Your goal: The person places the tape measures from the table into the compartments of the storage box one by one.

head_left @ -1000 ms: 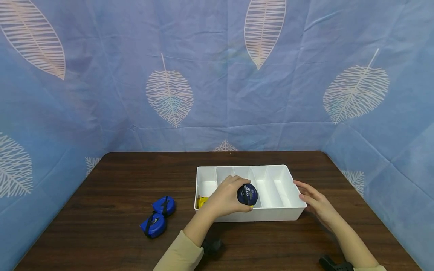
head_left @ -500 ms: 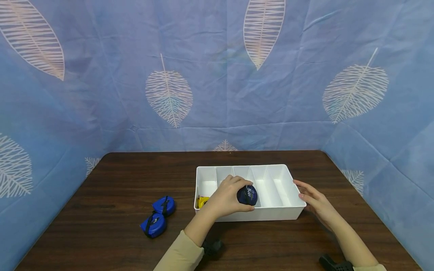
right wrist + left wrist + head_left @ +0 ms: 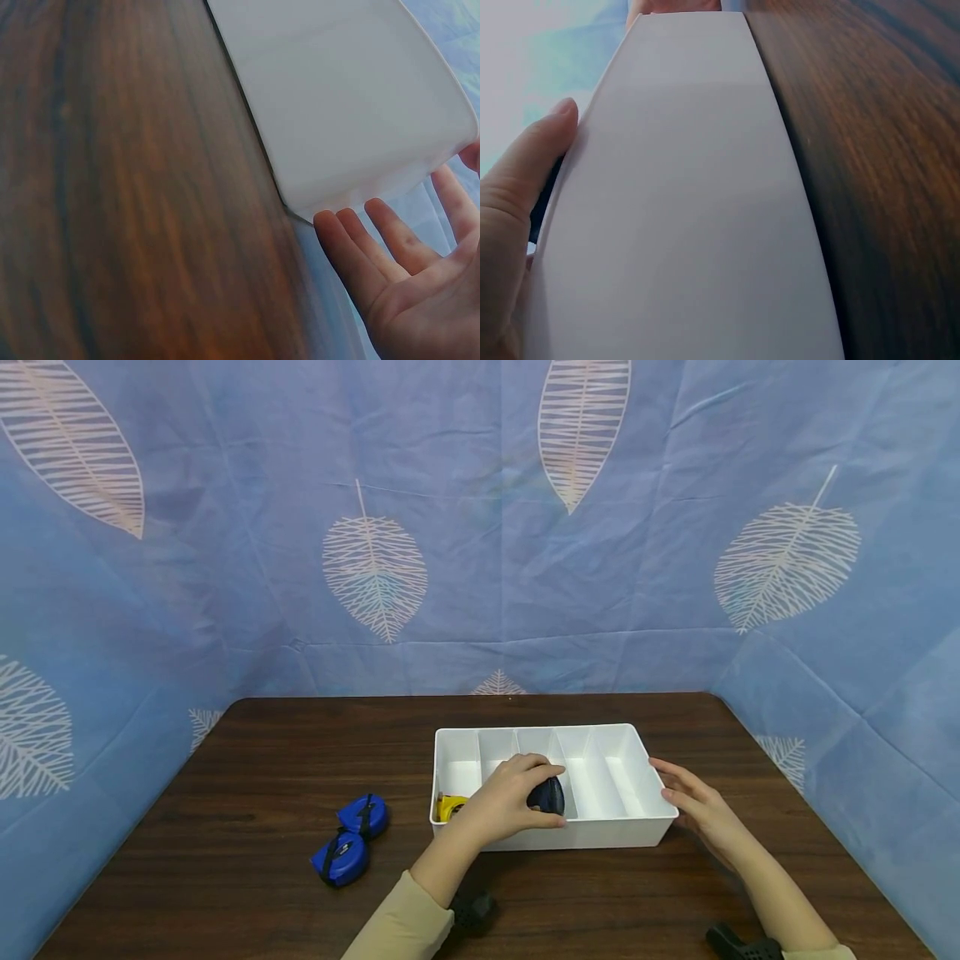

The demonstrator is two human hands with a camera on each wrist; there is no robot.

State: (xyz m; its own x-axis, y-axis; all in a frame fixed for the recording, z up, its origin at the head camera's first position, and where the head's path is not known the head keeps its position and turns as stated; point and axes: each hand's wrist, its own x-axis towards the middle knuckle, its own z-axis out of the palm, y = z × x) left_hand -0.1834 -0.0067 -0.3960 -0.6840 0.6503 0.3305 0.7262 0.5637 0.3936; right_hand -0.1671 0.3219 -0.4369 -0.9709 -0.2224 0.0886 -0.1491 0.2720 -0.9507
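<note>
My left hand (image 3: 504, 806) grips a dark navy tape measure (image 3: 547, 796) between thumb and fingers. That tape measure sits low in what looks like the middle compartment of a white divided box (image 3: 585, 834), near its front wall. In the left wrist view the thumb (image 3: 544, 142) lies along the rim of the box (image 3: 675, 172). At the box's right end is my right hand (image 3: 701, 810), its fingers extended against or close to the end wall. The right wrist view shows those spread fingers (image 3: 397, 240) by the box corner. A yellow tape measure (image 3: 450, 807) lies in the leftmost compartment.
Left of the box, two blue tape measures with black straps, a nearer one (image 3: 342, 860) and a farther one (image 3: 364, 816), lie touching on the dark wooden table (image 3: 247, 827). A blue leaf-patterned cloth (image 3: 465, 568) hangs behind and at both sides.
The navy tape measure has sunk lower into the box and turned, so its 5m label is out of sight. My left hand has dipped slightly with it; my right hand stays put.
</note>
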